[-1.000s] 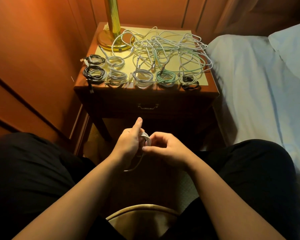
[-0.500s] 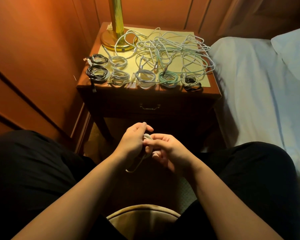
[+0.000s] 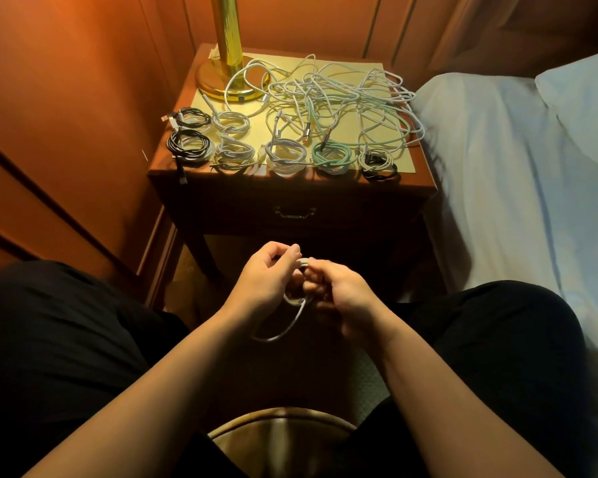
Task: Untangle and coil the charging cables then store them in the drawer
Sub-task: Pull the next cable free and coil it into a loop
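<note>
Below the nightstand front, my left hand [image 3: 265, 281] and my right hand [image 3: 339, 288] both hold a small white cable coil [image 3: 299, 281] between them. A loose tail of that cable [image 3: 280, 331] hangs in a curve under the hands. On the nightstand top [image 3: 425, 181], several finished coils lie in rows along the front: a black one [image 3: 189, 146], white ones [image 3: 285, 157] and a green one [image 3: 332, 157]. A tangle of white and green cables [image 3: 342, 101] sprawls behind them. The drawer [image 3: 294, 212] is shut.
A brass lamp base [image 3: 221, 77] stands at the nightstand's back left. A bed with white sheets [image 3: 515, 188] lies to the right. A wood-panelled wall [image 3: 66, 115] runs along the left. My knees in black trousers flank the hands.
My left thumb, raised a second ago, has come down onto the coil. Both hands turned the coil a little, and the hanging tail has got shorter.
</note>
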Motion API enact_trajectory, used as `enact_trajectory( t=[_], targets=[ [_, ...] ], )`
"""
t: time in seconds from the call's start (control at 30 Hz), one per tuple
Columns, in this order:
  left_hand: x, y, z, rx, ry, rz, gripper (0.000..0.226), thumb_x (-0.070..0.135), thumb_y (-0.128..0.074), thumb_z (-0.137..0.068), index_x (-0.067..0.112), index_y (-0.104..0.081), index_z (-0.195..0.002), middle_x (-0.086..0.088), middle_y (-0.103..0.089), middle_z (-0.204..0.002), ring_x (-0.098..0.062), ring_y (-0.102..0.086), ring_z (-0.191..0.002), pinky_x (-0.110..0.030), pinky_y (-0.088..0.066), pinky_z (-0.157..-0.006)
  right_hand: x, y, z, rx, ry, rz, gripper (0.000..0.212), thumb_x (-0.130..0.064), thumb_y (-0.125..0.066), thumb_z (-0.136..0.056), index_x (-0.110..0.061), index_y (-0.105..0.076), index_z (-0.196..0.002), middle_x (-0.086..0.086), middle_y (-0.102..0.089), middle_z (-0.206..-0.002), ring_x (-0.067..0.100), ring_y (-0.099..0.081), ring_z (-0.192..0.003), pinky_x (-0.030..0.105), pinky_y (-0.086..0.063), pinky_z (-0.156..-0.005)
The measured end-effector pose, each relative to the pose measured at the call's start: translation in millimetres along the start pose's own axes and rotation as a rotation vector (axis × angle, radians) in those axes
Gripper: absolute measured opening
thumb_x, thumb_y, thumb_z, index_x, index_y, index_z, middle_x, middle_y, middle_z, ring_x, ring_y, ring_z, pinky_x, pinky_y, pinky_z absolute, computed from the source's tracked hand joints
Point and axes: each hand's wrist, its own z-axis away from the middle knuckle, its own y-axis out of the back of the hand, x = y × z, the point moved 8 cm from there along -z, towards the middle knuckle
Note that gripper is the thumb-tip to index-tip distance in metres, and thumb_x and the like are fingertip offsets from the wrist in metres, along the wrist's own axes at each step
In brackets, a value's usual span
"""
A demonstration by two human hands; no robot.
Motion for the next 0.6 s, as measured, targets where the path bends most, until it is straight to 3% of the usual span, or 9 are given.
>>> enact_trajectory(
  t=[0.1, 0.2, 0.3, 0.4, 0.5, 0.6],
  targets=[
    [11.0, 12.1, 6.4, 0.072, -0.132, -0.343, 0.035, 0.054, -0.076, -0.086, 0.028, -0.066, -0.108, 0.01, -0.071, -0.094, -0.006, -0.068, -0.086, -0.021, -0.055, -0.068, -1.5, 23.3, -8.4, 0.114, -0.009, -0.182, 0.043, -0.036, -0.038, -0.111, -0.023, -0.042, -0.071, -0.009, -0.035, -0.057, 0.004, -0.023, -0.036, 0.019, -0.019, -0.038],
    [20.0, 9.7, 11.1, -0.041, -0.243, -0.52, 0.041, 0.056, -0.087, -0.069, 0.035, -0.072, -0.101, 0.017, -0.069, -0.094, 0.005, -0.061, -0.089, -0.017, -0.047, -0.066, -5.1, 38.5, -10.3, 0.165, 0.003, -0.365, 0.043, -0.034, -0.038, -0.111, -0.022, -0.04, -0.07, -0.007, -0.031, -0.06, 0.004, -0.02, -0.035, 0.018, -0.016, -0.035],
    [26.3, 1.2, 12.7, -0.155, -0.381, -0.67, 0.019, 0.049, -0.088, -0.072, 0.041, -0.078, -0.087, 0.023, -0.064, -0.094, 0.007, -0.052, -0.098, -0.021, -0.045, -0.073, -4.6, 40.1, -8.3, 0.167, -0.013, -0.456, 0.044, -0.034, -0.038, -0.111, -0.022, -0.042, -0.07, -0.007, -0.032, -0.06, 0.004, -0.021, -0.036, 0.018, -0.018, -0.035],
    [28.5, 2.7, 12.1, -0.093, -0.459, -0.812, 0.008, 0.044, -0.086, -0.077, 0.042, -0.079, -0.081, 0.024, -0.059, -0.092, 0.001, -0.047, -0.1, -0.035, -0.048, -0.082, 0.5, 38.4, -8.2, 0.152, -0.048, -0.501, 0.045, -0.034, -0.037, -0.111, -0.021, -0.043, -0.069, -0.007, -0.033, -0.059, 0.004, -0.021, -0.035, 0.019, -0.019, -0.034],
    [29.3, 10.8, 11.2, 0.018, -0.438, -0.788, 0.01, 0.035, -0.086, -0.079, 0.034, -0.082, -0.088, 0.021, -0.061, -0.086, -0.003, -0.053, -0.089, -0.033, -0.052, -0.077, 3.4, 31.8, -8.7, 0.097, -0.08, -0.524, 0.045, -0.034, -0.036, -0.111, -0.021, -0.042, -0.068, -0.007, -0.032, -0.059, 0.005, -0.021, -0.035, 0.019, -0.02, -0.032],
    [18.3, 15.9, 7.7, 0.017, -0.289, -0.6, 0.013, 0.025, -0.086, -0.081, 0.026, -0.083, -0.093, 0.014, -0.072, -0.083, 0.003, -0.066, -0.081, -0.018, -0.057, -0.071, 6.0, 26.5, -9.2, 0.072, -0.091, -0.48, 0.045, -0.033, -0.037, -0.111, -0.021, -0.042, -0.068, -0.007, -0.033, -0.06, 0.005, -0.021, -0.037, 0.019, -0.02, -0.034]
  ],
)
